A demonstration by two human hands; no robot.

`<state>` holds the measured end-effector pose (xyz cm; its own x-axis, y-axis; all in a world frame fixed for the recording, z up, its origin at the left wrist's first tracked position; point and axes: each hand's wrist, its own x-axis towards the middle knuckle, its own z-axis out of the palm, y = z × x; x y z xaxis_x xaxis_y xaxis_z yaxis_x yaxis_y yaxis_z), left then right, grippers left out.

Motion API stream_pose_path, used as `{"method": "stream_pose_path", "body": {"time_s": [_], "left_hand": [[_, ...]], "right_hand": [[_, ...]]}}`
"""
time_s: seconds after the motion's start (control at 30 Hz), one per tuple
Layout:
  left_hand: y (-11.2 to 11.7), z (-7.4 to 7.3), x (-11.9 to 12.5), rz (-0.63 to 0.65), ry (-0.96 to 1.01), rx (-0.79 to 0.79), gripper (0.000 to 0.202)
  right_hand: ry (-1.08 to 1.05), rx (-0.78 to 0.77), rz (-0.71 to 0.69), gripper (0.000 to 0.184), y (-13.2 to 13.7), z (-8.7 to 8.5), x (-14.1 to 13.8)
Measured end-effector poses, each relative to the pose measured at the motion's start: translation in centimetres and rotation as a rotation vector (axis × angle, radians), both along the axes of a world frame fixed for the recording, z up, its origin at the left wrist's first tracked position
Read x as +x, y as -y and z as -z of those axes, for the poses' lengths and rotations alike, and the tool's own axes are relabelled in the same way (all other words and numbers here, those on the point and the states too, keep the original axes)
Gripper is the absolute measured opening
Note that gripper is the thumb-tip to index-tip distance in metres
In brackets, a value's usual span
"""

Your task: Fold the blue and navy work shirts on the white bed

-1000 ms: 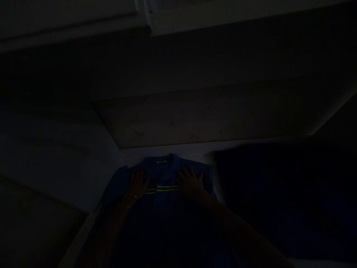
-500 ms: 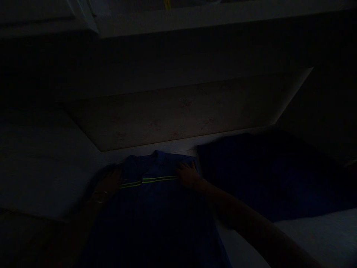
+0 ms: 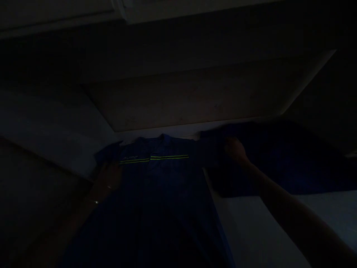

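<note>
A dark blue short-sleeved shirt (image 3: 167, 190) lies spread out in front of me, its collar at the far side. Two thin yellow-green stripes (image 3: 169, 157) cross its chest, with pale lettering above them on the left. My right hand (image 3: 235, 149) is closed on the end of the shirt's right-side sleeve (image 3: 208, 150), which is drawn out sideways. At the opposite armpit, below the left-side sleeve (image 3: 108, 152), my left hand (image 3: 109, 176) rests on the cloth with its fingers forward, dimly seen. A bracelet shows at that wrist.
More dark blue cloth (image 3: 279, 163) lies to the right, partly beneath the sleeve. The pale surface (image 3: 259, 219) shows below it. Behind the collar is a faintly patterned panel (image 3: 195, 96), with a light-coloured ledge (image 3: 195, 13) above. The whole scene is very dark.
My right hand has moved right from the shirt's chest, and the sleeve is now stretched out there. Both sleeves and the chest lettering show more clearly. The view has shifted slightly.
</note>
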<state>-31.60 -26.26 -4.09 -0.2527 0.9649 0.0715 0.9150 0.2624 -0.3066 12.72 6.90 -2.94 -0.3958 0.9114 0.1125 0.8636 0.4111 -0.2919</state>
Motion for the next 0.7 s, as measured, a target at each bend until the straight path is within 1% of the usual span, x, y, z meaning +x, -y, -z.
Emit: {"method": "stream_pose_path", "body": {"time_s": [0.07,0.13,0.17,0.23,0.27,0.33,0.37,0.4,0.47,0.53,0.6,0.7], "left_hand": [[2.9,1.9,4.0,-0.023,0.033,-0.034,0.046],[7.0,4.1,6.9,-0.058,0.106,0.005,0.049],[9.3,5.2,7.9,-0.089,0.141,0.026,0.049],[14.0,7.2,9.0,-0.16,0.181,0.051,0.047],[16.1,8.0,9.1,-0.187,0.189,0.047,0.046],[19.5,9.1,8.9,-0.21,0.172,0.03,0.047],[20.8,9.3,8.6,-0.205,0.149,0.014,0.049],[21.7,9.4,8.2,-0.193,0.124,-0.006,0.051],[22.6,9.4,7.4,-0.164,0.072,-0.06,0.054],[22.9,9.3,6.6,-0.151,0.033,-0.113,0.055],[23.0,9.4,6.0,-0.15,-0.004,-0.142,0.056],[23.1,10.0,5.4,-0.141,-0.079,-0.183,0.057]], "right_hand": [[-0.179,-0.018,-0.132,0.038,4.8,0.5,1.6],[-0.3,-0.103,-0.369,0.033,11.1,1.3,3.2],[-0.32,-0.124,-0.481,0.032,14.4,1.8,3.8],[-0.249,-0.142,-0.715,0.036,20.4,2.9,4.9],[-0.205,-0.126,-0.85,0.041,22.8,3.4,5.2],[-0.13,-0.074,-1.067,0.049,26.2,4.6,5.4],[-0.11,-0.042,-1.137,0.051,27.2,5.2,5.3],[-0.103,-0.01,-1.176,0.054,28.0,5.8,5.1],[-0.109,0.054,-1.19,0.059,28.8,7.0,4.7],[-0.108,0.117,-1.19,0.06,29.3,7.9,4.3],[-0.108,0.188,-1.184,0.056,29.7,8.5,4.0],[-0.123,0.309,-1.145,0.049,30.1,9.1,4.0]]}}
